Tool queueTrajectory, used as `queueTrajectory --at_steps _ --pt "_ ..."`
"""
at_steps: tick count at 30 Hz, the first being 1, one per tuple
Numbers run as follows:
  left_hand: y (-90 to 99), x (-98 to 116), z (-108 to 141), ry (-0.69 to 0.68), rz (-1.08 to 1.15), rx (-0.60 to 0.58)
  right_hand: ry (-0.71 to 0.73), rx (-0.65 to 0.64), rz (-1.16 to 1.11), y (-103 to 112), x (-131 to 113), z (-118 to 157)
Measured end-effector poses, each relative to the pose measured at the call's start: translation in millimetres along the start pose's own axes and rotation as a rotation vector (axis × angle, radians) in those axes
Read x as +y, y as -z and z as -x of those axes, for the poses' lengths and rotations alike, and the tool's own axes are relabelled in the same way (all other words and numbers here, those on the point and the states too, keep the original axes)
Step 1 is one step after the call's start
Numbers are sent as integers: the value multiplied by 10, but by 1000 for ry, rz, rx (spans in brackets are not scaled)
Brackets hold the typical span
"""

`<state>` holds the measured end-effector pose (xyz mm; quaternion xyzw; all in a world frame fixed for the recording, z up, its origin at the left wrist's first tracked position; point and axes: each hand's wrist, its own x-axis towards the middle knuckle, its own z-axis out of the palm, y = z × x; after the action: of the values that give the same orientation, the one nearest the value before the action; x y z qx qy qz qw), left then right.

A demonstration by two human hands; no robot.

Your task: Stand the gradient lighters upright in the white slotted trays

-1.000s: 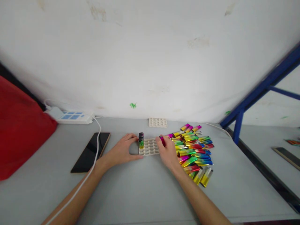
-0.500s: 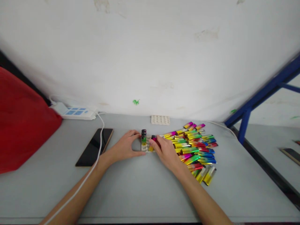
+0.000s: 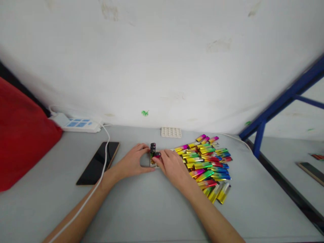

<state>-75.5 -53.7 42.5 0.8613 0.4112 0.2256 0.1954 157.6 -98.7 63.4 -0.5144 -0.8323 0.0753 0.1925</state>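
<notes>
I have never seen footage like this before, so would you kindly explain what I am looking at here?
This is one view from a camera worn on a person's head, looking forward and down at their own two bare hands over a grey table. The left hand steadies a small white tray with lighters standing upright in it. The right hand has a grip on one lighter, over the tray. A pile of colourful lighters lies to the right. A phone, a power strip, a second tray and a red bag are also there.

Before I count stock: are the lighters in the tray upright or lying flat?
Upright. The lighters stand with dark caps up in the tray, unlike the pile lying flat.
</notes>
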Motion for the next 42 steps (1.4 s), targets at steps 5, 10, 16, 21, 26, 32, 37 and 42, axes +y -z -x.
queueTrajectory --at_steps 5,10,16,21,26,32,37,42 --pt "-15 -53 -4 -7 -18 21 22 4 53 4 -21 -39" --pt "10 -45 -28 -36 -15 11 69 -58 99 14 -76 -43" --pt "12 -57 -30 -16 -12 10 35 -34 -24 161 -12 -17" --pt "-2 -90 -31 -3 -22 13 -27 124 -161 511 576 364" --pt "-30 -125 -49 6 -21 10 -100 134 -116 755 1224 929" --pt "-34 -111 -49 -24 -18 35 -119 126 -103 756 1362 1105" --pt "-26 -67 -42 -17 -19 36 -271 266 -332 818 1199 930" --pt "-40 -51 -33 1 -15 42 -312 436 -726 737 999 502"
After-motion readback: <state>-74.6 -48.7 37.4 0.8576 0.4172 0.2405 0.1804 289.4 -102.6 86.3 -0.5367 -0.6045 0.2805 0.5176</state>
